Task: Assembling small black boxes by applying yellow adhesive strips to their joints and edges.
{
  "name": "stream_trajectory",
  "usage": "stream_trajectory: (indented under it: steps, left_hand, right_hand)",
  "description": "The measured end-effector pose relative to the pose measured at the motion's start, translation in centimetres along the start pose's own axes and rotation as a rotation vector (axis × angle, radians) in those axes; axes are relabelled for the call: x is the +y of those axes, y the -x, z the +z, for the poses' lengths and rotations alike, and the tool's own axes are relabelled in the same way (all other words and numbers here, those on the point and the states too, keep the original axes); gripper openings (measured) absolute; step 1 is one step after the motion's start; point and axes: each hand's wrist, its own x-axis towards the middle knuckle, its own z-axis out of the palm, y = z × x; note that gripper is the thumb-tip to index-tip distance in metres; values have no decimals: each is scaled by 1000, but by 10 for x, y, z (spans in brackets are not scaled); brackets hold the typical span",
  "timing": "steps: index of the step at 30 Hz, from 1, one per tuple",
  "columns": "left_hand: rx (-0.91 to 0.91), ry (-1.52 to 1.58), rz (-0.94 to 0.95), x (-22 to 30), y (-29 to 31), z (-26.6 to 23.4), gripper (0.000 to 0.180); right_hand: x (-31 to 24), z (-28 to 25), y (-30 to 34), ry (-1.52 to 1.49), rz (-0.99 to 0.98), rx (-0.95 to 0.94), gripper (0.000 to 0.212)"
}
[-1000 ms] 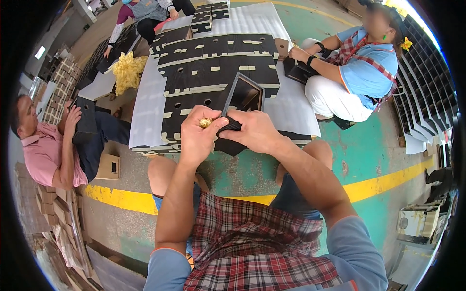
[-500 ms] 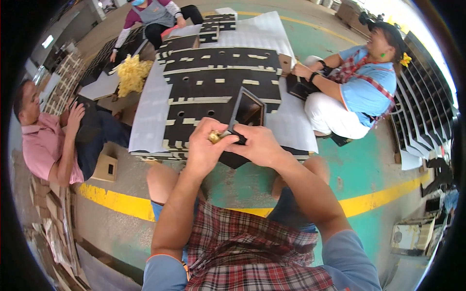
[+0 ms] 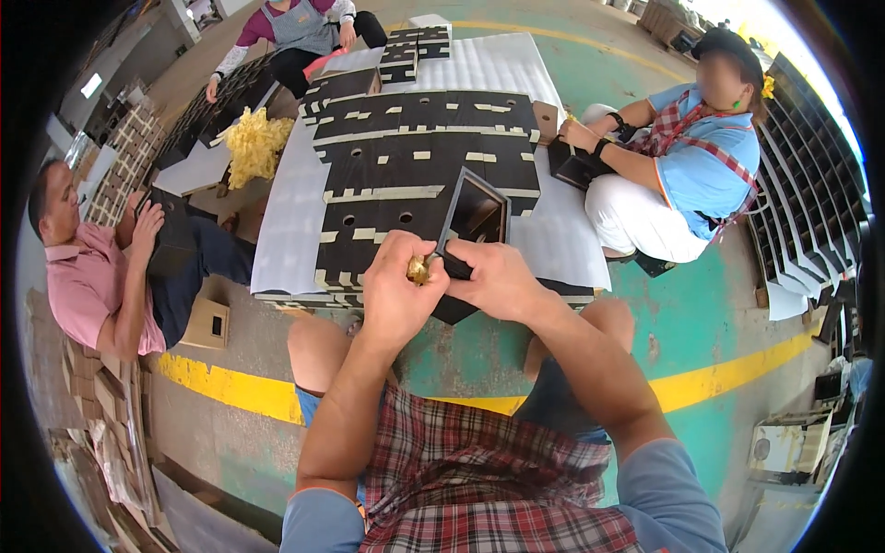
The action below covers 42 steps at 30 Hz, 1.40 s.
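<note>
1. Black open-topped box (image 3: 475, 217), one of its kind in the person's grip, is held tilted above the near edge of the white sheet (image 3: 286, 212) spread on the floor, its hollow inside facing the camera.
2. Right hand (image 3: 498, 276) is clenched around the lower near corner of the box.
3. Left hand (image 3: 396, 290) is closed on one small brass-coloured piece (image 3: 418, 270), pressed against the box's lower left corner, touching the right hand.
4. One white sheet carries the flat black panels (image 3: 419, 157), laid in overlapping rows from its near edge toward its far edge; they are too many and too overlapped to count exactly, and each shows pale slots and round holes.
5. Two short stacks of black pieces (image 3: 415, 44) stand at the far edge of the sheet.
6. Three other people sit on the floor around the sheet: one in a pink shirt (image 3: 88, 276) off its left edge, one in a blue top (image 3: 705, 161) off its right edge holding another black box (image 3: 576, 166), one in an apron (image 3: 300, 28) at the far left corner.
7. One heap of yellow shreds (image 3: 253, 143) lies just beside the sheet's left edge.
8. One yellow floor line (image 3: 728, 373) runs under the person's knees.
</note>
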Motion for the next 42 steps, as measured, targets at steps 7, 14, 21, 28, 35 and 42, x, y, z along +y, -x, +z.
stream_trajectory:
  steps: [7,14,21,28,35,42]
  left_hand:
    - [92,-118,55,4,2,10,24]
    - [61,-118,72,-4,-1,10,24]
    - [50,-23,79,-5,0,9,32]
    - [10,239,6,-17,-4,10,20]
    - [-36,50,92,-8,-16,5,16]
    - [-107,84,45,-8,-8,0,18]
  right_hand:
    - [4,2,-4,-33,-13,2,26]
    - [2,-1,-3,-68,3,49,29]
    - [4,-2,1,-54,70,-8,32]
    - [13,3,0,-28,-37,65,40]
    - [5,-15,-2,-85,49,5,42]
    - [8,-10,6,-95,65,3,45]
